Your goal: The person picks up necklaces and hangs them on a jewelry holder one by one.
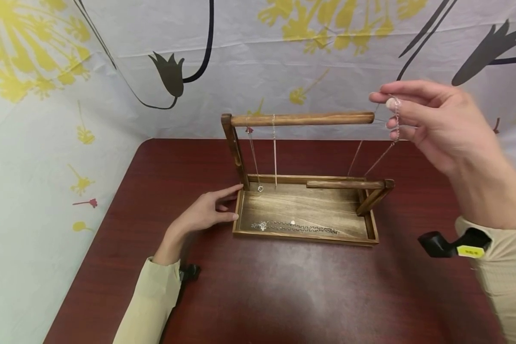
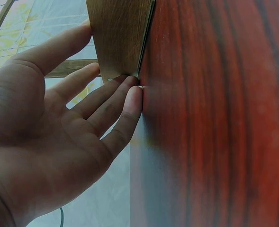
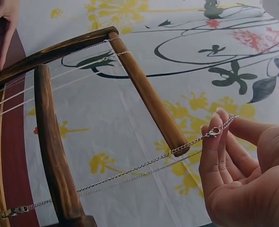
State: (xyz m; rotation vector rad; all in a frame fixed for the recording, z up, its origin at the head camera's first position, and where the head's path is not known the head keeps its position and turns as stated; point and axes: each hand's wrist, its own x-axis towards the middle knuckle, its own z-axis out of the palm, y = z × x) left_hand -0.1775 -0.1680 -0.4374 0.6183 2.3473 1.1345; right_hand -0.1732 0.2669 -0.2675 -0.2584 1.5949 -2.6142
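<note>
A wooden jewelry stand (image 1: pixel 301 119) has a tray base (image 1: pixel 305 240) and two bars at different heights. My right hand (image 1: pixel 447 117) pinches a silver chain necklace (image 3: pixel 144 165) between thumb and fingers, just beyond the upper bar's free end. In the right wrist view its lobster clasp (image 3: pixel 213 132) sits at the fingertips, and the chain slopes down past the lower bar to a small pendant (image 3: pixel 13 212). My left hand (image 1: pixel 204 208) touches the tray's left end with extended fingers; in the left wrist view the fingertips rest against the wooden end wall (image 2: pixel 120 38).
Two necklaces hang from the upper bar, one with a small round openwork pendant (image 1: pixel 260 188), the other a thin strand (image 1: pixel 275 157). Another silver necklace (image 1: pixel 301 227) lies along the tray's front. The dark red table (image 1: pixel 284 291) meets a patterned cloth (image 1: pixel 124 114) behind.
</note>
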